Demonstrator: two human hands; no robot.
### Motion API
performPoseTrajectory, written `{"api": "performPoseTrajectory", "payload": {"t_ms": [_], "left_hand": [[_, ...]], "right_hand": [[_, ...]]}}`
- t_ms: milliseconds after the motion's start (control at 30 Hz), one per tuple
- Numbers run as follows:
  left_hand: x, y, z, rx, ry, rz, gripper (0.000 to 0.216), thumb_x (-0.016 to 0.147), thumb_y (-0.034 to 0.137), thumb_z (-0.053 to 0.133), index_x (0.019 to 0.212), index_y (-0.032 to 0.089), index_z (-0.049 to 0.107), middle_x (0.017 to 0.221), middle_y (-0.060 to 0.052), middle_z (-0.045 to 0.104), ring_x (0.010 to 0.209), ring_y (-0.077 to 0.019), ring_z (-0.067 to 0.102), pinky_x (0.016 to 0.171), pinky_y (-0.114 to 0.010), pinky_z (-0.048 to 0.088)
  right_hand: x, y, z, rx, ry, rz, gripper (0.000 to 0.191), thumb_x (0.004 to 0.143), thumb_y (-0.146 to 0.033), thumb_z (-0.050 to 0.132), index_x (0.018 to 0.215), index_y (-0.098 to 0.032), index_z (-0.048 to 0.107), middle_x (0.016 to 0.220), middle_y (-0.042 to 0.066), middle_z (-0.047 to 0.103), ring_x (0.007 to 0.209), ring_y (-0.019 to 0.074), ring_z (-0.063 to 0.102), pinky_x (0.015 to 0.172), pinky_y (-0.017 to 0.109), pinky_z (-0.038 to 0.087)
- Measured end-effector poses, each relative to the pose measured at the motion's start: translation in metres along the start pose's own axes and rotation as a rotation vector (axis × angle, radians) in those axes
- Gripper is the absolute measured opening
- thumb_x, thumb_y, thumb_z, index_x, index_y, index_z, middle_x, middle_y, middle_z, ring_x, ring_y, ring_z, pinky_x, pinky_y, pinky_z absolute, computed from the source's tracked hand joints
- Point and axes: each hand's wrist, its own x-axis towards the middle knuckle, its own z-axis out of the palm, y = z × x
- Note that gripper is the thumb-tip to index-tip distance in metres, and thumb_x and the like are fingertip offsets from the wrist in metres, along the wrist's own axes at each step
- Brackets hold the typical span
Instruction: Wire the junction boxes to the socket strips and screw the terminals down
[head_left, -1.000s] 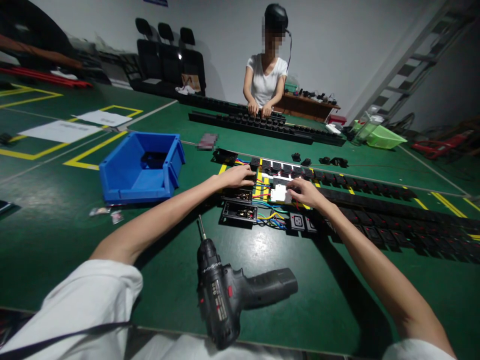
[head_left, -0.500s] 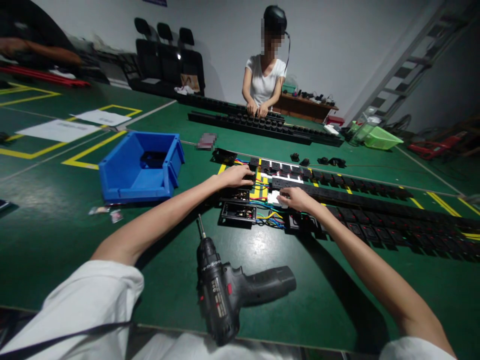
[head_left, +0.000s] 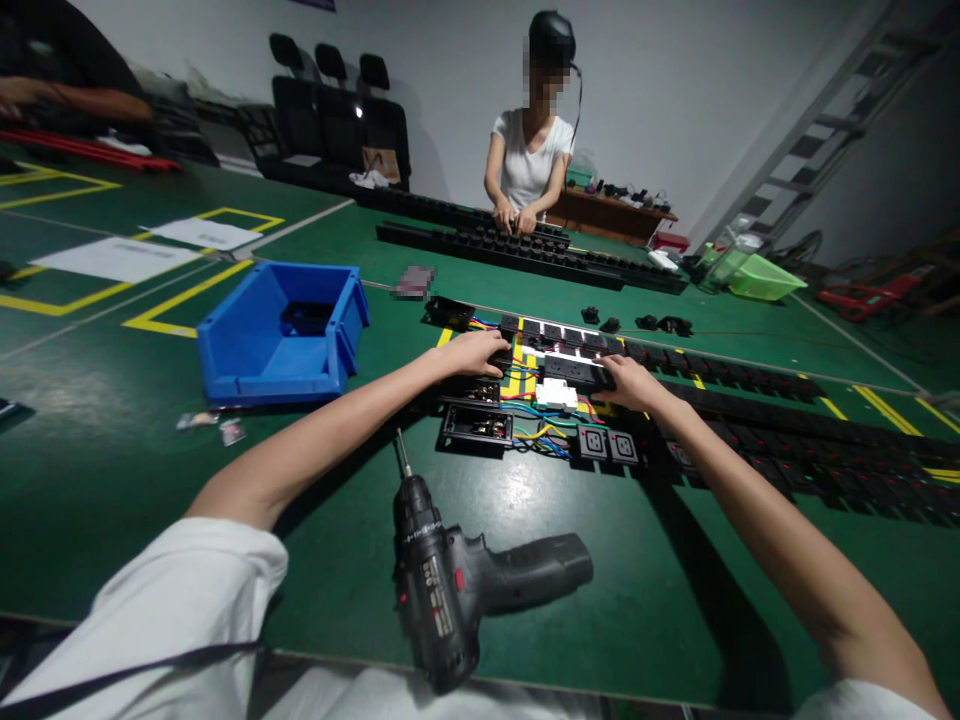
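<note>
My left hand (head_left: pixel 478 353) is closed over a small black end housing (head_left: pixel 501 362) with coloured wires running out to its right. My right hand (head_left: pixel 634 383) grips a long black socket strip (head_left: pixel 570 373) across its width, near the strip's left end. Just in front of that strip lies a white rectangular block (head_left: pixel 556 395) joined to wires. Closer to me sits an open black housing (head_left: pixel 477 428) with metal contacts inside. Coloured wires (head_left: pixel 544 435) link it to a strip with square sockets (head_left: pixel 607 444). My fingertips are partly hidden.
A cordless drill (head_left: pixel 442 590) lies in front of the strips, bit pointing away. To the left stands a blue bin (head_left: pixel 270 390) with a black part inside, small plastic bags (head_left: pixel 232 432) before it. Across the table a person (head_left: pixel 529 160) handles other black strips (head_left: pixel 495 248).
My right hand has moved right and slightly away, from the white block to the black socket strip, uncovering the block and the square sockets. My left hand has stayed in place.
</note>
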Motion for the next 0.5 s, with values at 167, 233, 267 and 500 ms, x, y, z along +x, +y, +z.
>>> {"api": "performPoseTrajectory", "payload": {"t_ms": [167, 233, 267, 500], "left_hand": [[0.006, -0.001, 0.007, 0.018, 0.000, -0.020, 0.057, 0.079, 0.038, 0.069, 0.130, 0.016, 0.053, 0.127, -0.012, 0.056, 0.113, -0.0272, 0.057, 0.090, -0.032, 0.044], [0.007, -0.003, 0.008, 0.015, -0.008, -0.022, 0.055, 0.081, 0.037, 0.065, 0.131, 0.017, 0.053, 0.129, -0.012, 0.056, 0.114, -0.0277, 0.056, 0.091, -0.033, 0.044], [0.008, -0.004, 0.007, 0.009, -0.017, -0.021, 0.054, 0.081, 0.037, 0.064, 0.131, 0.018, 0.054, 0.129, -0.012, 0.056, 0.114, -0.0276, 0.056, 0.091, -0.033, 0.044], [0.020, -0.015, -0.014, -0.104, -0.153, -0.035, 0.053, 0.077, 0.046, 0.060, 0.123, 0.021, 0.061, 0.117, -0.007, 0.066, 0.104, -0.0240, 0.062, 0.086, -0.028, 0.046]], "right_hand": [[0.004, 0.021, 0.019, 0.070, -0.016, -0.013, 0.056, 0.086, -0.045, 0.060, 0.131, -0.012, 0.052, 0.127, 0.017, 0.053, 0.112, 0.0307, 0.054, 0.097, 0.041, 0.045], [0.006, 0.026, 0.018, 0.114, -0.038, -0.025, 0.055, 0.088, -0.047, 0.056, 0.131, -0.013, 0.054, 0.127, 0.016, 0.054, 0.113, 0.0304, 0.054, 0.098, 0.040, 0.044], [0.008, 0.028, 0.017, 0.141, -0.053, -0.028, 0.054, 0.089, -0.049, 0.054, 0.131, -0.015, 0.055, 0.127, 0.015, 0.055, 0.113, 0.0298, 0.055, 0.098, 0.040, 0.044], [0.019, 0.037, -0.011, 0.355, -0.251, 0.018, 0.066, 0.088, -0.072, 0.041, 0.112, -0.015, 0.066, 0.109, 0.008, 0.066, 0.093, 0.0247, 0.062, 0.081, 0.032, 0.048]]}}
